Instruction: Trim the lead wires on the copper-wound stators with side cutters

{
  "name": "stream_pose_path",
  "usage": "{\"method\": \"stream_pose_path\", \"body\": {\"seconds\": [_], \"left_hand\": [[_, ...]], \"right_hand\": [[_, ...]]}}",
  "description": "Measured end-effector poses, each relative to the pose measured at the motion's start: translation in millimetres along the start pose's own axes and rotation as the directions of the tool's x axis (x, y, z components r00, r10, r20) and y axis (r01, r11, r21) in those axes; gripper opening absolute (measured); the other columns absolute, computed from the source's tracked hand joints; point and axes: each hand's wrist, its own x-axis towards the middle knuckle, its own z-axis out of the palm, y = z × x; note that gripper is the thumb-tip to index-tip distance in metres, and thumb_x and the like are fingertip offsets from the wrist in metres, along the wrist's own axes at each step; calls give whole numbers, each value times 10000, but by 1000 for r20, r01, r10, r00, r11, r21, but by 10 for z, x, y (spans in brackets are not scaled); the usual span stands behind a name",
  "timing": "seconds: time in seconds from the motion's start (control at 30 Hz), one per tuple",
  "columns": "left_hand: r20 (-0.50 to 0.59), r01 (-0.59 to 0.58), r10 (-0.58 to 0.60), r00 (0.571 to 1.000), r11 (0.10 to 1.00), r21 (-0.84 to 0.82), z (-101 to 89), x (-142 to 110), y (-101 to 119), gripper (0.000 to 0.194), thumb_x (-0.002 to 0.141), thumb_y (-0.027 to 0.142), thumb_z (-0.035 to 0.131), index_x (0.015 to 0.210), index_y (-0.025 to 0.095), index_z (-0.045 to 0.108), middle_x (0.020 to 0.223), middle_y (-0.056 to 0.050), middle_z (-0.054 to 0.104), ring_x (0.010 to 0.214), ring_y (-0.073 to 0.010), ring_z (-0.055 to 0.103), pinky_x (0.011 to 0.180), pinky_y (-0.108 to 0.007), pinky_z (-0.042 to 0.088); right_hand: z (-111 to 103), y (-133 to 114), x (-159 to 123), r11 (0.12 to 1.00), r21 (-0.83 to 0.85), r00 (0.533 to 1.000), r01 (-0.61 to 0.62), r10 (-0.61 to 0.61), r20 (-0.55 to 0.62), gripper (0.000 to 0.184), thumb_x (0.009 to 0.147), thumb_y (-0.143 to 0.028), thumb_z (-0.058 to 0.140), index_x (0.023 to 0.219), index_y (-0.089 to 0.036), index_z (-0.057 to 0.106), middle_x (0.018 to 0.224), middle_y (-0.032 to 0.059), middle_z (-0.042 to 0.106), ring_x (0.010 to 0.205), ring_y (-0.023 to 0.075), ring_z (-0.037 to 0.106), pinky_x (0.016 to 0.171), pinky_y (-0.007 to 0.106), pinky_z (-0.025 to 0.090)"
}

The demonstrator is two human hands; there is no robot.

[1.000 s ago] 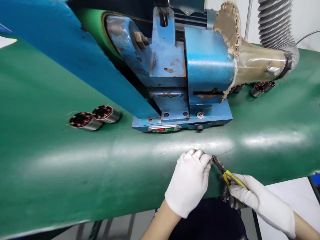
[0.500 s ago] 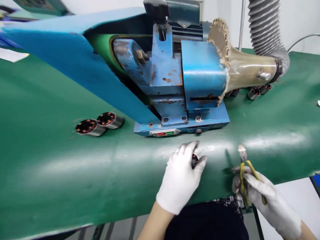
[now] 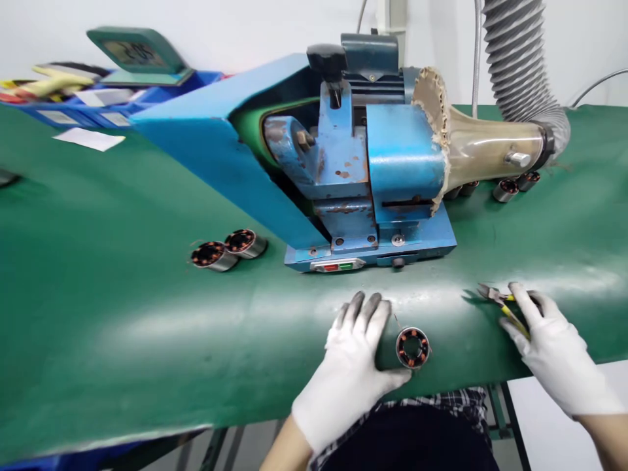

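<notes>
My left hand, in a white glove with darkened fingertips, lies with its fingers spread on the green table. Between its thumb and fingers, though not gripped, stands a small motor stator, a metal ring with copper windings and a thin wire sticking up. My right hand, gloved the same way, has its thumb and fingers around the yellow handles of diagonal cutting pliers. The pliers are low over the table, jaws pointing left; whether they rest on it I cannot tell.
A blue belt-grinding machine stands ahead, its clear duct joined to a grey hose. Two stators sit to its left, several more behind right. Blue bins and a green display are back left.
My left hand has opened and let go of the stator, which now stands on the table. My right hand has turned palm-down and lowered the pliers, their jaws swinging leftward. The camera view has shifted.
</notes>
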Motion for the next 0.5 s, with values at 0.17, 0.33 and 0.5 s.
{"method": "stream_pose_path", "body": {"seconds": [0.17, 0.33, 0.5], "left_hand": [[5, -102, 110, 994, 935, -341, 22, 221, 166, 585, 499, 259, 840, 1032, 241, 598, 1275, -96, 574, 1265, -373, 402, 1074, -581, 231], [148, 185, -162, 976, 240, -953, 87, 121, 327, 557, 562, 173, 786, 1043, 224, 510, 872, -14, 647, 702, -174, 636, 674, -317, 521], [167, 170, 28, 986, -184, -968, -206, 20, 475, 583, 674, 413, 762, 1174, 199, 554, 1046, -100, 661, 949, -253, 639, 890, -372, 470]], "right_hand": [[46, -173, 35, 987, 152, 995, 60, -47, -92, 486, 851, -475, 520, 1232, -174, 537, 1178, 180, 577, 927, 361, 593, 738, 522, 510], [-300, -597, -49, 523, 821, 970, 229, -191, -149, 499, 770, -267, 659, 1249, -277, 518, 1253, 87, 559, 1143, 259, 542, 941, 386, 473], [-676, -945, 109, 205, 941, 929, 270, -314, -197, 647, 593, -144, 794, 1187, -292, 586, 1159, 65, 579, 1069, 230, 575, 878, 293, 491]]}}
